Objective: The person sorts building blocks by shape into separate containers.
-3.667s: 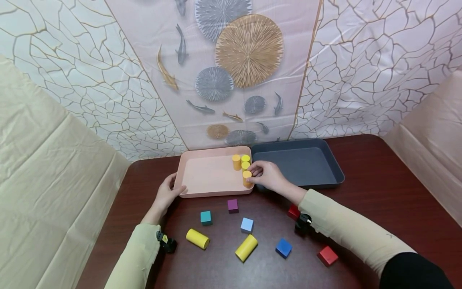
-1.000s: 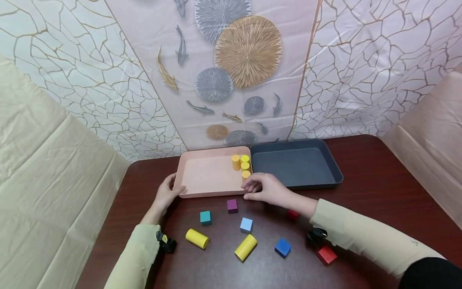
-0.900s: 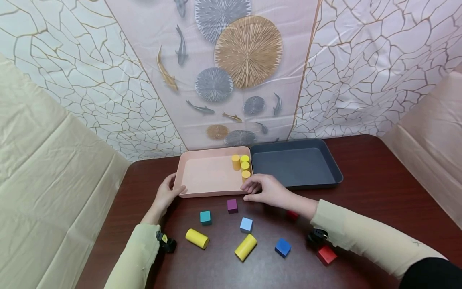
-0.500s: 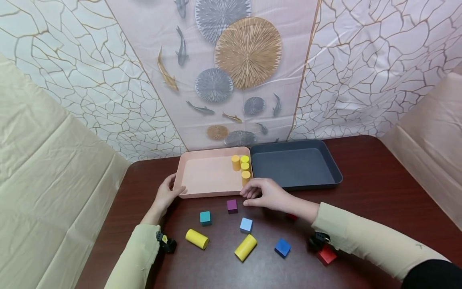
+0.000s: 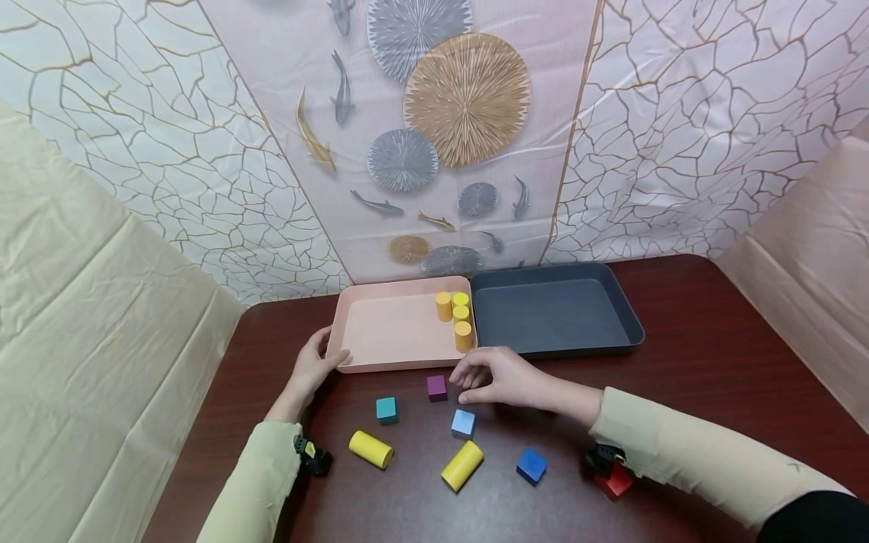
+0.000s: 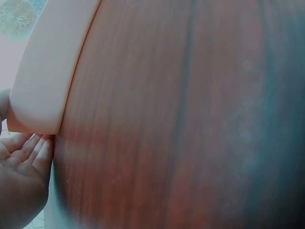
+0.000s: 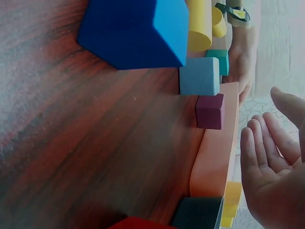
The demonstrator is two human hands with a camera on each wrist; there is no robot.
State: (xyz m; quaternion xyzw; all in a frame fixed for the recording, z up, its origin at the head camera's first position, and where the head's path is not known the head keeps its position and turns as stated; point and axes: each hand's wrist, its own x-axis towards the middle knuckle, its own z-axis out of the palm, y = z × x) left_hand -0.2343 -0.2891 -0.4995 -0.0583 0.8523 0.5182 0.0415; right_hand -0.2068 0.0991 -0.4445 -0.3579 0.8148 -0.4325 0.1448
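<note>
My left hand (image 5: 314,366) holds the near left corner of the pink tray (image 5: 387,324), its thumb over the rim and its fingers against the outer side. Inside the tray's right end stand two orange cylinders (image 5: 464,337) and two yellow cylinders (image 5: 461,313). My right hand (image 5: 502,377) hovers in front of the tray with bent, relaxed fingers and nothing in them. Just left of its fingertips sits a purple cube (image 5: 437,388); a light blue cube (image 5: 464,424) lies slightly nearer. The right wrist view shows the palm and spread thumb bare.
Right of the pink tray is a dark grey tray (image 5: 557,317). On the brown table lie a teal cube (image 5: 387,410), two yellow cylinders (image 5: 371,449), a blue cube (image 5: 532,466) and a red block (image 5: 614,481), partly behind my right wrist camera. A patterned cloth hangs behind.
My right hand has let go of the front orange cylinder, left standing in the pink tray, and drawn back toward the purple cube. My left hand stays at the tray's corner.
</note>
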